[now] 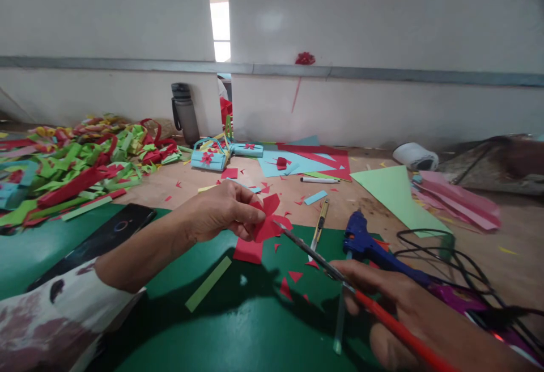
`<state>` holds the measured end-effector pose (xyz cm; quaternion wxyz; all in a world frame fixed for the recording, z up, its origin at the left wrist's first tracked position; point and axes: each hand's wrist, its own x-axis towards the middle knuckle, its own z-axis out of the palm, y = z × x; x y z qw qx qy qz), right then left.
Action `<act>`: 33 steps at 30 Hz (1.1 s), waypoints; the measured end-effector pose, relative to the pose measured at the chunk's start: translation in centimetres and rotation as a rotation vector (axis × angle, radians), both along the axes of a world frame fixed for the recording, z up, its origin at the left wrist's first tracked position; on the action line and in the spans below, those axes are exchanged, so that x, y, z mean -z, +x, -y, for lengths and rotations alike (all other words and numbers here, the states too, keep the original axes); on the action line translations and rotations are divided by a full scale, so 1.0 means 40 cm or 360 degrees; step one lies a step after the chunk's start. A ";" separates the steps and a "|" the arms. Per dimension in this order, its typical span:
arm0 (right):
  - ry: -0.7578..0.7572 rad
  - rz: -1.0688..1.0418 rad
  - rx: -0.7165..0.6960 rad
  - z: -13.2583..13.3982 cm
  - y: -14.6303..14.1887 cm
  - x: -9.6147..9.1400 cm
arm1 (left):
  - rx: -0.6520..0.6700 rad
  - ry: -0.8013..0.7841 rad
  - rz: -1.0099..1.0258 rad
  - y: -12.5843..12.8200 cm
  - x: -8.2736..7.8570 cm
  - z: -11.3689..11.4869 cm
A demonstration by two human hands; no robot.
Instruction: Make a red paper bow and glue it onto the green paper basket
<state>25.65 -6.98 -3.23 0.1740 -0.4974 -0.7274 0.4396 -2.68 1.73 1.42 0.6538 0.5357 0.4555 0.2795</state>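
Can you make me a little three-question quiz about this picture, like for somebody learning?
1. True or false: the tall grey bottle with a dark lid lies on its side.

2. Which tool does the right hand hold?

3. What does the left hand pinch?
A. A green paper strip
B. A red paper cutout with petal-like lobes
C. A blue plastic glue gun

Key: 1. False, it stands upright. 2. Red-handled metal scissors. 3. B.

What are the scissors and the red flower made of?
The scissors' blades seem grey metal, slender with a slight sheen; the red handle looks like smooth plastic, evenly coloured. The red flower is probably matte paper: thin, without shine, crisply cut.
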 end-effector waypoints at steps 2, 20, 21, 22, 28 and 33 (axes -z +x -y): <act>-0.0010 0.0039 -0.0016 -0.001 -0.006 -0.014 | -0.0004 -0.0003 0.0024 0.000 -0.006 0.004; 0.0206 -0.0093 0.0073 0.017 -0.031 -0.039 | -0.0284 -0.0006 0.0469 0.026 0.017 0.029; 0.0211 -0.0085 0.0088 0.020 -0.035 -0.045 | -0.0310 0.0009 0.0467 0.028 0.015 0.031; 0.0209 -0.0079 0.0096 0.022 -0.037 -0.049 | -0.0347 0.0016 0.0463 0.030 0.013 0.033; 0.0159 -0.0131 0.0049 0.013 -0.031 -0.036 | -0.0520 -0.0018 0.0547 0.048 0.020 0.039; 0.0067 -0.0278 0.0022 0.002 -0.036 -0.020 | -0.0553 -0.0024 0.0637 0.061 0.035 0.048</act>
